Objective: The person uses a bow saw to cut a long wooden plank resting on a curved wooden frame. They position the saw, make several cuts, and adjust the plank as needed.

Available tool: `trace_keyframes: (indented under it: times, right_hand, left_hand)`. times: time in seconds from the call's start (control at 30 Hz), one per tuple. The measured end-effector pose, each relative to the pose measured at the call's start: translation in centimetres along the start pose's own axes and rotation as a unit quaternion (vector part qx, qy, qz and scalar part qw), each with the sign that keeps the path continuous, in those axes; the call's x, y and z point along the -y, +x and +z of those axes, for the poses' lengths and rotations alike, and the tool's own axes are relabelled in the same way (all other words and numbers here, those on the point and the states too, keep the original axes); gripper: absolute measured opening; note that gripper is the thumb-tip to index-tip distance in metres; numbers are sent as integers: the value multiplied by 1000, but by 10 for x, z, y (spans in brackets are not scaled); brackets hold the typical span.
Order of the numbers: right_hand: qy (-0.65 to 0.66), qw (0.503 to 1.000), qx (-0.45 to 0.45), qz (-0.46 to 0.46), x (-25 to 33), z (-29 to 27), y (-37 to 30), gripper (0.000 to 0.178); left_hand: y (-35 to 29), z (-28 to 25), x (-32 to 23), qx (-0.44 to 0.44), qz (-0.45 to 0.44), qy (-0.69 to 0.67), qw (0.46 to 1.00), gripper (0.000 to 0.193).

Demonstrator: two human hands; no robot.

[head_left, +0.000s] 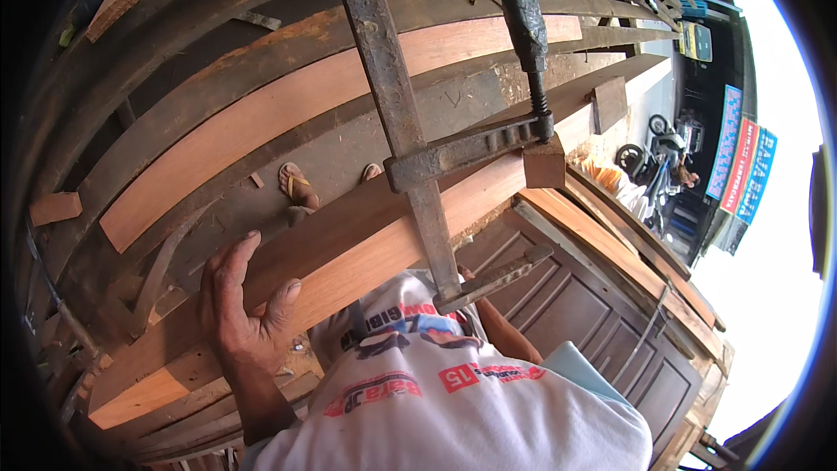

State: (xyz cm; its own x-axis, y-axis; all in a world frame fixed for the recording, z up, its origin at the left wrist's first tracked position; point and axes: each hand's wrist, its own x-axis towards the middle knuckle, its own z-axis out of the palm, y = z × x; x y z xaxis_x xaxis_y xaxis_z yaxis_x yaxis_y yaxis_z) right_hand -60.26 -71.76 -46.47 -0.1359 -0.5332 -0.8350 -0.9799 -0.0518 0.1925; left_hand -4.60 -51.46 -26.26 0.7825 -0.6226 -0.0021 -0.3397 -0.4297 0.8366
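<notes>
A long wooden beam [375,266] runs diagonally across the view. My left hand [244,305] is over its lower left part, fingers bent and thumb spread apart, nothing enclosed between them. Whether it touches the beam is hard to tell. A rusty metal bar clamp [384,61] crosses the beam; its screw handle [521,13] is wrapped in black. Below the screw end sits a small wood block [545,166]. The clamp's lower jaw [497,279] is on the near side of the beam. My right forearm [510,331] reaches behind that jaw, and the hand is mostly hidden.
Another plank [261,113] lies beyond the beam among dark timbers. My sandalled foot [296,183] shows on the floor between them. A brown panelled door [584,314] lies to the right, with wood strips [619,249] along it. Motorcycles [658,157] stand farther off.
</notes>
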Motion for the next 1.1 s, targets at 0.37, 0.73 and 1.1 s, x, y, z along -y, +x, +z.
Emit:
trace_keyframes:
  times: [0.37,0.73,1.1]
  right_hand:
    - [3,999,17,40,11,8,-39,48]
    - [59,998,19,17,34,21,-17,48]
    - [113,994,10,-3,-44,37,67,49]
  left_hand:
    - [-5,-16,7,-3,1,-75,997,40]
    - [-8,-11,6,-29,-44,-34,998,33]
    - [-1,0,8,-108,-156,-2,982,33]
